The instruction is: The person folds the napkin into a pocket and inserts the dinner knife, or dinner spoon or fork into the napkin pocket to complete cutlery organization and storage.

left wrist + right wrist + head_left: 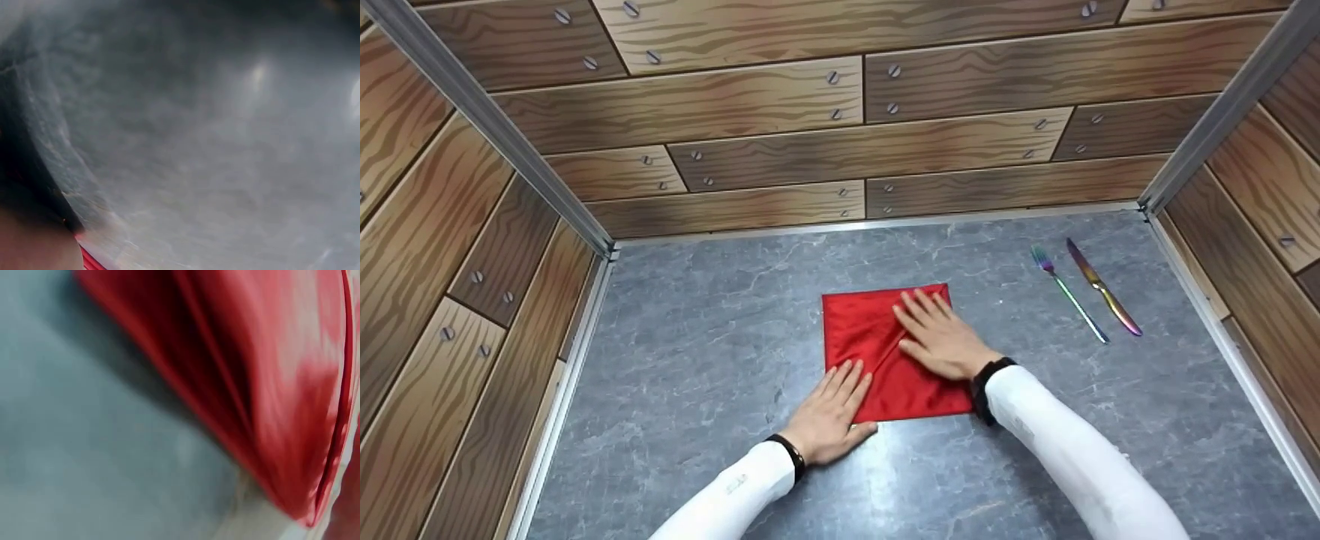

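Observation:
A red satiny cloth (859, 322), roughly square with creases across it, lies flat in the middle of the grey surface. My right hand (945, 341) rests on its upper right part, palm down with the fingers spread. At its lower left edge lies my left hand (826, 420), straight fingers on the cloth and the thumb just below the near edge. In the right wrist view, the red cloth (281, 382) shows layered edges and folds, blurred. The left wrist view holds mostly blurred surface, with a sliver of red cloth (90, 260) at the bottom left.
To the right of the cloth lie an iridescent fork (1069, 292) and an iridescent knife (1099, 283), side by side. Wood-patterned walls (780, 157) enclose the grey marbled surface (697, 322) at the back, left and right, with metal strips along their base.

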### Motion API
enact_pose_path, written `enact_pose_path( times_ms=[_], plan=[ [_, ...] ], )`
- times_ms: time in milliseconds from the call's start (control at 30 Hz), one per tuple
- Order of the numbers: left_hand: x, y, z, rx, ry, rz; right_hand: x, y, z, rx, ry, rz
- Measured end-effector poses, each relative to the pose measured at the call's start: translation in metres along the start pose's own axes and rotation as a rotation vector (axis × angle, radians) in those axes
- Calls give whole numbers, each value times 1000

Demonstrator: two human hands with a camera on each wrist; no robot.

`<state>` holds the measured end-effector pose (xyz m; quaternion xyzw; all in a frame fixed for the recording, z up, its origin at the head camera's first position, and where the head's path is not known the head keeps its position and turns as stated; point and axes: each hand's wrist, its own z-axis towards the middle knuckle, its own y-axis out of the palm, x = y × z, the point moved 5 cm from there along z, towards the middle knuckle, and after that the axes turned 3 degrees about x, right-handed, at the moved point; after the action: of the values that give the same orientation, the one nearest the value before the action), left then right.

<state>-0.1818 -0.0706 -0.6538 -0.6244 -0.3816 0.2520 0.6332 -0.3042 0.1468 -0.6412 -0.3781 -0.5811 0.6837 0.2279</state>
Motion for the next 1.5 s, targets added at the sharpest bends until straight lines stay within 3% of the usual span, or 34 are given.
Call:
enact_pose_path(
  times_ms=[167, 333, 567, 767, 1100, 1500],
  plan=[
    [-3, 0, 1, -13, -9, 11, -7, 8, -4, -50, 12, 16],
    [-1, 1, 0, -22, -6, -2, 1, 11, -7, -49, 78, 23],
    [0, 1, 1, -9, -5, 9, 4, 9, -6, -15, 76, 38],
    [1, 3, 1, -27, -9, -12, 8, 14, -5, -46, 92, 15],
    [-1, -1, -1, -23, -9, 6, 28, 2, -4, -15, 236, 49],
    [0, 1, -1, -14, -11, -8, 35, 1, -5, 8, 192, 30]
  ],
)
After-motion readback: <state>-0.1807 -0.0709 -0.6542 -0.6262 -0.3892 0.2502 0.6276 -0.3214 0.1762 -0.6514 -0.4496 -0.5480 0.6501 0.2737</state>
